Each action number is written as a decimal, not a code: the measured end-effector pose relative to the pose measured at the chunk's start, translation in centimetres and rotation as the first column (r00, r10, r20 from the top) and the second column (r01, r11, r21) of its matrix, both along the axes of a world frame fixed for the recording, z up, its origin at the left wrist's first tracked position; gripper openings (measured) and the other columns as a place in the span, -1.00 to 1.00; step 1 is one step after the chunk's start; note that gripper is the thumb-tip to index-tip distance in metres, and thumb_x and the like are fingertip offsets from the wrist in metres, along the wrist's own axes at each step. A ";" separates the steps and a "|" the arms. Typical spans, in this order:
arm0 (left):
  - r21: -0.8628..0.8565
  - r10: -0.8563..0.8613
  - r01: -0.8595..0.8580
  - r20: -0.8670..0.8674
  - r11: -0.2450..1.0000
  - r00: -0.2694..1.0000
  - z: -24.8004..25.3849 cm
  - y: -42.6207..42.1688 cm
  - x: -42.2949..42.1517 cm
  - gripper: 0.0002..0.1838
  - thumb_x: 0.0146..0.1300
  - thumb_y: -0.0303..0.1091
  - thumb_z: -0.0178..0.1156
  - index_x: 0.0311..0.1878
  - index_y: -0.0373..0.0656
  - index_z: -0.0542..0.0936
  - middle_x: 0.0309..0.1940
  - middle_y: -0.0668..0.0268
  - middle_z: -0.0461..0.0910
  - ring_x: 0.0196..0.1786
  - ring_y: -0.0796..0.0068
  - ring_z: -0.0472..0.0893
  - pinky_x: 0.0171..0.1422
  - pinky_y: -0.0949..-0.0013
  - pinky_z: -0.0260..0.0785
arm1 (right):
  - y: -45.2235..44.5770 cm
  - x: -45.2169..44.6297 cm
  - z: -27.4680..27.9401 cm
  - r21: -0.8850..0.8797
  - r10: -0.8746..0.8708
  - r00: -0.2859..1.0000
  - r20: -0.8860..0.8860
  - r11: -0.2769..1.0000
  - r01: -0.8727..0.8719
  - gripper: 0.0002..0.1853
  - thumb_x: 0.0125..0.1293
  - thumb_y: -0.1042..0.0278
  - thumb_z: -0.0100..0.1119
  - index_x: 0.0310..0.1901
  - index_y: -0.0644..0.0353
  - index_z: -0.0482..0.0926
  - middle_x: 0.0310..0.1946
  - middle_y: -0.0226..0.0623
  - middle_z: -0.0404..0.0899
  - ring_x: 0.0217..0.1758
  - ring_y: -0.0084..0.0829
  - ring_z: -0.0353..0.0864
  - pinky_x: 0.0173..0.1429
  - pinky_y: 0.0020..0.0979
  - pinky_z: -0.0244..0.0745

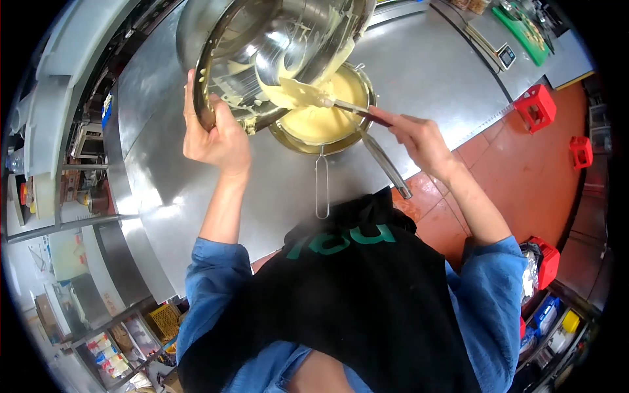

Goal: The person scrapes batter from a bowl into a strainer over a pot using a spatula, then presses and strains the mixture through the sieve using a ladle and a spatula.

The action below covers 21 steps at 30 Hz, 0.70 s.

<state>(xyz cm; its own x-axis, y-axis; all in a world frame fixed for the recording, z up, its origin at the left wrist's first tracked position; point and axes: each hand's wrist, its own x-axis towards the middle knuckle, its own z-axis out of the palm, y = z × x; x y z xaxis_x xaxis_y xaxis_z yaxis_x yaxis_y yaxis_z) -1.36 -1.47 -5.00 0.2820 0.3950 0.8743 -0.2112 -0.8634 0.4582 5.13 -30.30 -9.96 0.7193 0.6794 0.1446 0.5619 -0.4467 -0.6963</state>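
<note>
My left hand [219,141] grips the rim of a large steel mixing bowl [226,49], which is tipped on its side with yellow batter smeared over its inside. In my right hand [422,141] is a spatula [304,93], its coated blade at the lower edge of the tilted bowl. Directly beneath, thick yellow batter [318,124] fills a round metal vessel [295,145] on the steel counter. A wire loop handle [322,187] and a long metal handle [388,167] stick out from it. Which piece the long handle belongs to, I cannot tell.
The vessel stands on a steel counter [177,177]. At the far right are a digital scale [506,56] and a green cutting board [524,33] with food on it. Red stools [536,108] stand on the tiled floor; shelves [85,223] line the left.
</note>
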 end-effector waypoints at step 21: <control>0.025 -0.061 0.059 0.079 0.998 0.995 1.4 -0.3 -1.1 -0.56 0.08 -0.74 0.07 0.09 -0.33 0.54 -0.14 0.21 0.67 -0.25 0.49 0.65 -0.15 0.52 0.45 | 2.6 2.1 -4.0 0.387 0.217 0.906 -0.363 0.920 -0.066 -0.55 0.35 0.48 0.01 0.27 -0.02 0.40 -0.58 -0.44 0.33 -0.45 -0.56 0.29 -0.21 -0.49 0.36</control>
